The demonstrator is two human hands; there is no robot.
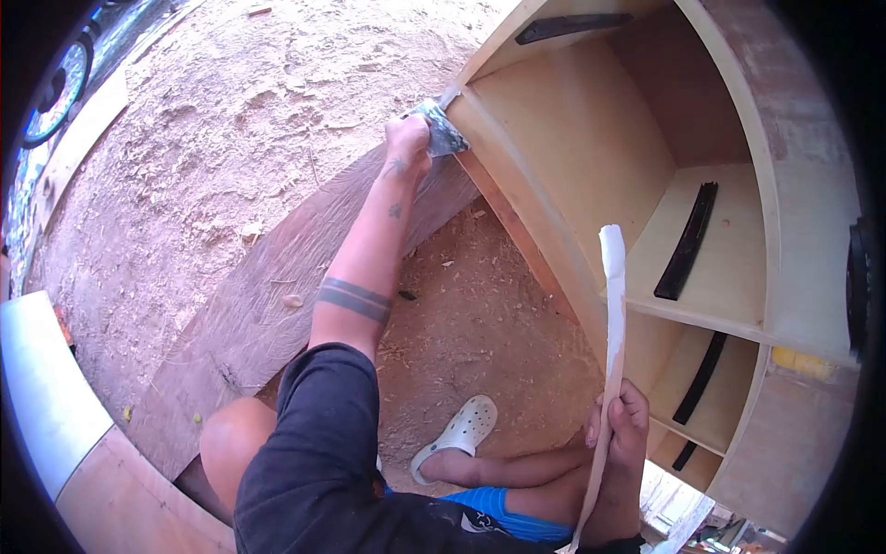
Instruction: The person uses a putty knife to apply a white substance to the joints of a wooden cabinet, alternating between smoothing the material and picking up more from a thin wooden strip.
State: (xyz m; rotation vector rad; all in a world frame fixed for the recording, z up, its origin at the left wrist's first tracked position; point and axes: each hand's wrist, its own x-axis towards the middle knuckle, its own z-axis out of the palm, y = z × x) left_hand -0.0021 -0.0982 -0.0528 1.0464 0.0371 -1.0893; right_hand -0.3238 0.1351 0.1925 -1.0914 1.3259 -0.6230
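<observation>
My left hand (407,138) reaches far forward, fingers closed around a putty knife (446,132) with a wide, stained blade. Its blade lies against the corner of a wooden cabinet (517,162), where a pale smear runs along the front edge. Close to my body on the right, my right hand (625,425) grips a long, thin wooden stick (613,342). White paste coats the upper end of the stick, which points up in front of the cabinet's open compartments. The putty knife's handle is mostly hidden by my fingers.
Black strips (688,242) lie inside the cabinet's compartments. A long wooden board (258,295) rests on the dirt ground (212,157), left of my feet. Sheet panels (120,471) stand at lower left. A bicycle wheel (60,102) shows at far upper left.
</observation>
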